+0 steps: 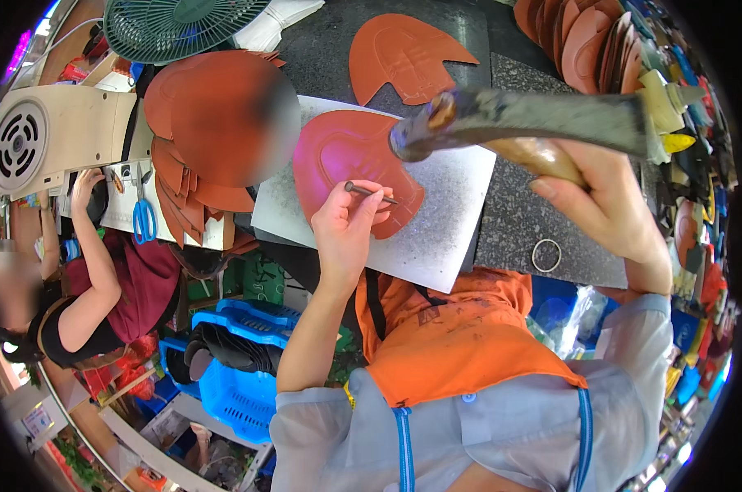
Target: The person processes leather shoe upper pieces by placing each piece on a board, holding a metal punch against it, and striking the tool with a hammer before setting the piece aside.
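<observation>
My left hand (348, 220) pinches a thin dark metal punch (358, 189) between thumb and fingers. It is over a reddish-brown shaped leather piece (331, 152) with a curved pattern, lying on a white board (457, 209). My right hand (607, 199) is closed around the wooden handle of a hammer (522, 115), raised above the board. The worn metal head points left, its round face near the punch and the leather's right edge. A second cut leather piece (404, 53) lies farther back on the dark stone bench.
Leather pieces are stacked at left (203, 197) and far right (580, 41). A metal ring (546, 255) lies on the stone slab. Blue scissors (143, 220), a machine (63, 139) and a green fan (178, 25) are at left. Another person (92, 287) works there, beyond blue baskets (239, 398).
</observation>
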A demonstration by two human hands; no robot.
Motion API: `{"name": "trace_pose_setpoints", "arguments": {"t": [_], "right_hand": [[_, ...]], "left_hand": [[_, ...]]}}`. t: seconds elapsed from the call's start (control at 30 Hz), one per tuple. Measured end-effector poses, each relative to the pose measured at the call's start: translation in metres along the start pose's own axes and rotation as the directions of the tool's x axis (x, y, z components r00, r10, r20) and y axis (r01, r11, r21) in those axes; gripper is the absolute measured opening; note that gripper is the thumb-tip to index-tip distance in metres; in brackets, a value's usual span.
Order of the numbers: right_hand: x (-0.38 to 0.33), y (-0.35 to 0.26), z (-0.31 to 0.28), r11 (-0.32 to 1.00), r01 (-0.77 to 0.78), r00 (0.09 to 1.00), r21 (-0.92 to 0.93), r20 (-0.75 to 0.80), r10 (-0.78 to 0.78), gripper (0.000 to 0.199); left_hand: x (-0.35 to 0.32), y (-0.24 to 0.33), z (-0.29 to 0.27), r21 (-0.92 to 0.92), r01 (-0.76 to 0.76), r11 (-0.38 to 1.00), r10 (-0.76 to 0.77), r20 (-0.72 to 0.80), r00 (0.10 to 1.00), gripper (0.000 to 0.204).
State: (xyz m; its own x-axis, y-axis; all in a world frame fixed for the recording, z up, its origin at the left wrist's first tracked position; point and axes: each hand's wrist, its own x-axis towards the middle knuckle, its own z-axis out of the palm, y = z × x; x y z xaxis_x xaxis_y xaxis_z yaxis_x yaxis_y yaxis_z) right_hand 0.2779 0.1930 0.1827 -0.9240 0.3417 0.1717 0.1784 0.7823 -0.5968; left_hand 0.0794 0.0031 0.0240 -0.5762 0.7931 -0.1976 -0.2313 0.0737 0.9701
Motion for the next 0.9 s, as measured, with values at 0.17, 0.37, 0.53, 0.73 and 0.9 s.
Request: {"name": "trace_pose_setpoints", "arguments": {"t": [0.17, 0.37, 0.53, 0.73, 0.9], "right_hand": [[0.003, -0.005, 0.009, 0.983, 0.036, 0.999, 0.180, -0.034, -0.030, 0.024], [0.028, 0.044, 0.058, 0.961, -0.016, 0.990, -0.277, 0.128, 0.053, 0.032], [0.059, 0.046, 0.150, 0.955, 0.061, 0.992, -0.291, -0.090, -0.091, 0.047], [0.069, 0.051, 0.148, 0.994, -0.068, 0.998, -0.091, -0.023, 0.066, 0.042], [0.114, 0.121, 0.117, 0.990, -0.015, 1.000, -0.140, -0.015, 0.013, 0.032]], "left_hand": [[-0.009, 0.002, 0.004, 0.307, -0.166, 0.937, 0.169, 0.018, 0.986, 0.007], [0.026, 0.036, -0.004, 0.090, -0.335, 0.938, 0.347, -0.231, 0.909, 0.014], [0.135, 0.091, -0.129, 0.969, 0.125, -0.211, 0.772, 0.087, 0.630, 0.044], [0.127, 0.090, -0.164, 0.959, -0.132, -0.251, 0.648, 0.267, 0.713, 0.038], [0.061, 0.079, -0.111, 0.964, -0.249, 0.092, 0.727, 0.106, 0.678, 0.042]]}}
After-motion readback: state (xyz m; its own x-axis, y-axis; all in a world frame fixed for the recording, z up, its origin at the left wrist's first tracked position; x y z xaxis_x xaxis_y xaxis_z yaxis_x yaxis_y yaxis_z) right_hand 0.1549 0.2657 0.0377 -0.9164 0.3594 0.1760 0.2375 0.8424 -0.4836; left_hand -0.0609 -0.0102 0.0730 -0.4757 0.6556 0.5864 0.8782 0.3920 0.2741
